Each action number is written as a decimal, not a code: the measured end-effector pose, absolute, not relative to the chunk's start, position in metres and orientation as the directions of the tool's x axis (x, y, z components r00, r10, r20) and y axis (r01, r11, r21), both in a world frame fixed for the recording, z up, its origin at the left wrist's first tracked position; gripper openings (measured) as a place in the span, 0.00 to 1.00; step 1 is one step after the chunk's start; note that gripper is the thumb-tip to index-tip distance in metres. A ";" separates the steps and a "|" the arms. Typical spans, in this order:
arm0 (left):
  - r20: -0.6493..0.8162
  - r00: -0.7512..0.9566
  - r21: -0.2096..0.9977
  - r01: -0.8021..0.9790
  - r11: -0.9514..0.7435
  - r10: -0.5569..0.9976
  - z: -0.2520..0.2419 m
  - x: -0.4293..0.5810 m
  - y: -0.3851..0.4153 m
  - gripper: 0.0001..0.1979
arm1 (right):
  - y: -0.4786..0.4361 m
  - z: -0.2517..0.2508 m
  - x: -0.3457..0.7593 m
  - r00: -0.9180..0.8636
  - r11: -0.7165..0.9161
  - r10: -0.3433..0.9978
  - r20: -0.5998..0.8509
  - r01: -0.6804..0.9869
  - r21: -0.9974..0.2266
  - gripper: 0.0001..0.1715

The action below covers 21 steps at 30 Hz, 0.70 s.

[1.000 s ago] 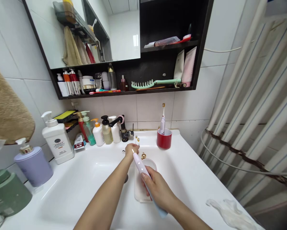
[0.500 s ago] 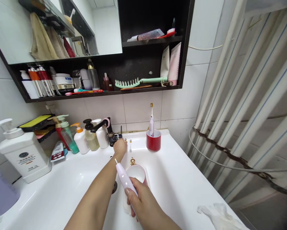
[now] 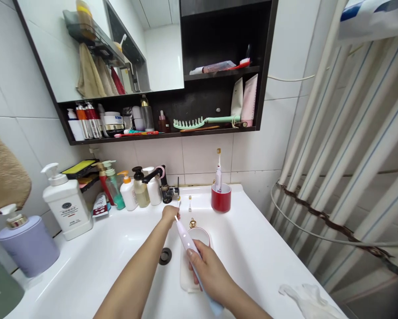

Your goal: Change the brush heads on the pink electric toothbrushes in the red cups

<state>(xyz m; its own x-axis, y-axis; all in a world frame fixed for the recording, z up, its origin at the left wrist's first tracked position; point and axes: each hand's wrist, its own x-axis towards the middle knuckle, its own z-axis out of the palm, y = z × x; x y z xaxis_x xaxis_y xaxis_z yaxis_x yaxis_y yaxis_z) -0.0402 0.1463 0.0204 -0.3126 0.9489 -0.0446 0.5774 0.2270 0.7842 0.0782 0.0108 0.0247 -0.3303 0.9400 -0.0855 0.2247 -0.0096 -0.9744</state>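
My right hand (image 3: 207, 268) is wrapped round a pale pink electric toothbrush handle (image 3: 187, 241). The handle tilts up to the left, its thin tip bare at the top. My left hand (image 3: 170, 213) is at the back of the basin, fingers closed on a small toothbrush head (image 3: 179, 200) with yellowish bristles; the fingertips are mostly hidden. Another brush head (image 3: 190, 203) lies on the sink's back ledge. A second electric toothbrush (image 3: 218, 173), head fitted, stands in a red cup (image 3: 221, 200). Behind my right hand sits another cup (image 3: 200, 234), partly hidden.
A black faucet (image 3: 165, 188) rises behind my left hand. Several pump bottles (image 3: 141, 188) line the left rear edge of the white sink (image 3: 112, 248). A dark shelf cabinet (image 3: 199, 98) hangs above. At the right front lies a crumpled white glove-like item (image 3: 301, 301).
My left hand has drawn back a little from the rear ledge, carrying the brush head nearer the handle's tip. The camera view has shifted left and slightly up.
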 end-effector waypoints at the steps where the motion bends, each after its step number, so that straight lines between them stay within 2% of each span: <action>1: -0.066 -0.299 0.839 0.500 0.215 0.952 0.021 -0.043 0.137 0.06 | 0.011 0.025 0.079 -0.325 -0.010 0.942 -0.087 0.232 -0.973 0.13; 4: -0.105 -0.259 0.953 0.250 0.171 0.960 0.026 -0.052 0.106 0.06 | 0.010 0.024 0.079 -0.336 -0.001 0.938 -0.084 0.240 -0.971 0.13; 6: -0.186 -0.223 0.979 -0.123 0.162 0.957 0.030 -0.059 0.088 0.06 | 0.007 0.021 0.076 -0.365 0.008 0.927 -0.082 0.240 -0.971 0.13; 8: -0.256 -0.159 0.861 -0.485 0.151 0.953 0.035 -0.063 0.074 0.06 | 0.004 0.019 0.073 -0.395 0.011 0.915 -0.087 0.239 -0.971 0.13; 9: -0.271 -0.135 0.795 -0.590 0.142 0.953 0.037 -0.064 0.069 0.06 | 0.003 0.018 0.072 -0.409 0.011 0.908 -0.089 0.236 -0.972 0.13; 14: -0.250 -0.135 0.709 -0.700 0.087 0.959 0.037 -0.062 0.060 0.06 | -0.001 0.017 0.068 -0.438 -0.011 0.892 -0.111 0.225 -0.974 0.14; 21: -0.237 -0.166 0.739 -0.670 0.067 0.957 0.031 -0.059 0.063 0.07 | 0.000 0.017 0.067 -0.435 -0.054 0.889 -0.140 0.206 -0.977 0.14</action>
<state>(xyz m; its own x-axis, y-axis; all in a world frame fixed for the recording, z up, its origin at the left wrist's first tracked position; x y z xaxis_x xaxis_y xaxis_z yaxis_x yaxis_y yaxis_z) -0.0593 0.0628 0.0308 -0.1658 0.9573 -0.2368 -0.6705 0.0667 0.7389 0.0675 0.0003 0.0173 -0.4354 0.8892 -0.1404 0.2059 -0.0535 -0.9771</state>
